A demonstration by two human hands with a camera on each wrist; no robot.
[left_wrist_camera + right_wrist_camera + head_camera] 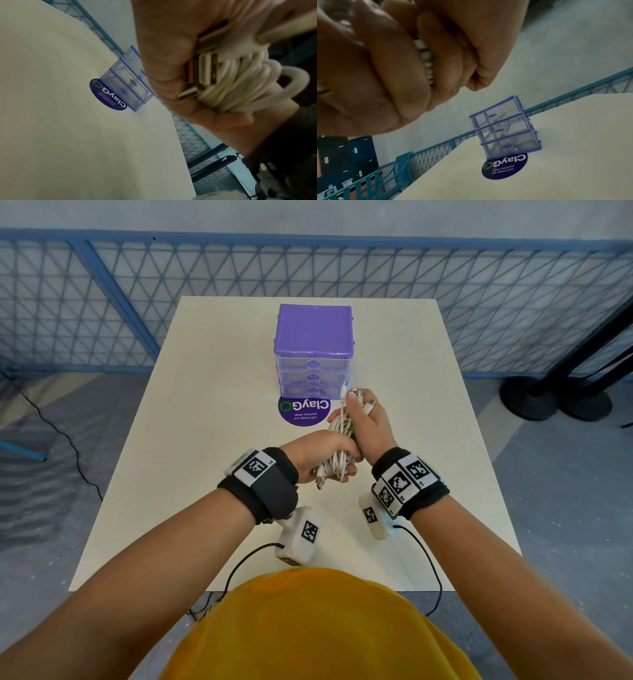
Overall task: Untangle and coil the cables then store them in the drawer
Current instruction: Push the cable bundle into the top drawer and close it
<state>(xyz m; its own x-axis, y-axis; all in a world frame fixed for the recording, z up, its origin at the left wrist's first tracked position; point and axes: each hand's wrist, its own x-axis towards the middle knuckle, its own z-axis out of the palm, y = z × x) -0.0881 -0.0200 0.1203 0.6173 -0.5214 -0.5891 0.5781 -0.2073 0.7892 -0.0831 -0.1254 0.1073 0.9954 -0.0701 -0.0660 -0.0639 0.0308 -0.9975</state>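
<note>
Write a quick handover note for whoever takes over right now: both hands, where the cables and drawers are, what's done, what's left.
Left hand: grips the lower end of the white cable bundle.
Right hand: curled round its upper end, plugs sticking out.
Drawer unit: on the table behind the hands, all three drawers closed.
Done: cables gathered in a bundle.
Left: finish coiling, open a drawer, store them.

The left hand (317, 451) hides much of the white cables (337, 433); drawer contents (313, 376) are unclear.

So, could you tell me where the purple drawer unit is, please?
Head view: the purple plastic drawer unit stands at the table's far centre, behind the round purple sticker.
</note>
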